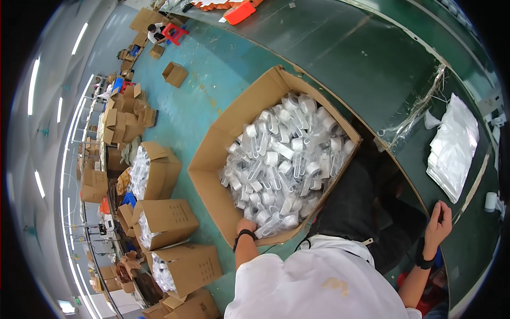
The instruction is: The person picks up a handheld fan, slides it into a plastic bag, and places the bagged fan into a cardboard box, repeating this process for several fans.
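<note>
A large open cardboard box (pixel 212 175) stands in front of me, heaped with white parts in clear plastic bags (pixel 281 154). At its near left corner is my left hand (pixel 246 226), curled and closed beside a bagged white part (pixel 276 224). What those fingers grip, bag or box edge, is hidden. My right hand (pixel 439 223) hovers by the edge of the green table (pixel 340 48), fingers loosely extended and apart, with nothing seen in it. Just beyond that hand lies a stack of flat, translucent white plastic bags (pixel 454 149). Both wrists wear black bands.
Loose clear plastic strips (pixel 411 114) and a small white roll (pixel 491 201) lie on the table; an orange-red tray (pixel 240 13) is at its far end. More filled cartons (pixel 170 220) line the left. A small carton (pixel 175 74) and a red stool (pixel 174 34) stand farther off, near another person (pixel 156 34).
</note>
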Motion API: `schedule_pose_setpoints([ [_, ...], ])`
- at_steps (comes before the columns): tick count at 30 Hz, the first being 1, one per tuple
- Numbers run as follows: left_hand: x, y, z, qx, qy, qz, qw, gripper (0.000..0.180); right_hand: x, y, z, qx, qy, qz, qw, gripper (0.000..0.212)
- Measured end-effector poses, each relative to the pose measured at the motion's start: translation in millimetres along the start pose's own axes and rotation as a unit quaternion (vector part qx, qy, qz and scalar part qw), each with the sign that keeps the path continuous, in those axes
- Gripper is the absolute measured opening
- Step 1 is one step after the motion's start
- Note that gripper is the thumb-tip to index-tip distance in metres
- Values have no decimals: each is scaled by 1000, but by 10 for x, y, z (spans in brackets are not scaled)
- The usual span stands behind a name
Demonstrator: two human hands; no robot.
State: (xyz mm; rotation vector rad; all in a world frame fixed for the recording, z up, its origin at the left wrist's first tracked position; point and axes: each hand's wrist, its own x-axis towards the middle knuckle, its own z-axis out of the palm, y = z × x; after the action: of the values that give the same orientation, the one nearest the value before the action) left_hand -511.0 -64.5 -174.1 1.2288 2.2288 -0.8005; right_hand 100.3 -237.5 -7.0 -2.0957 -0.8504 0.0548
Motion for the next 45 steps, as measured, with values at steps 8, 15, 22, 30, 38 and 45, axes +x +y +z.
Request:
schedule_pose_setpoints([
  [8, -218, -355, -512, -566, 94, 73, 816, 50, 39, -93, 54, -2, 16, -44, 999, 14],
  [15, -387, -229, -560, -659, 76, 127, 738, 44, 15, -111, 15, 6, -4, -36, 999, 14],
  [22, -145, -126, -354, -554, 96, 112, 819, 36, 27, -148, -25, -8, 23, -50, 998, 10],
  [30, 102, -489, 23, -157, 31, 82, 984, 59, 21, -192, 19, 19, 9, -58, 998, 10],
  [38, -250, 47, -586, -120, 145, 74, 979, 46, 36, -217, -14, 6, 34, -88, 996, 10],
  [45, -1424, 1458, -1738, -370, 300, 409, 778, 23, 143, -312, -11, 16, 55, -96, 994, 4],
])
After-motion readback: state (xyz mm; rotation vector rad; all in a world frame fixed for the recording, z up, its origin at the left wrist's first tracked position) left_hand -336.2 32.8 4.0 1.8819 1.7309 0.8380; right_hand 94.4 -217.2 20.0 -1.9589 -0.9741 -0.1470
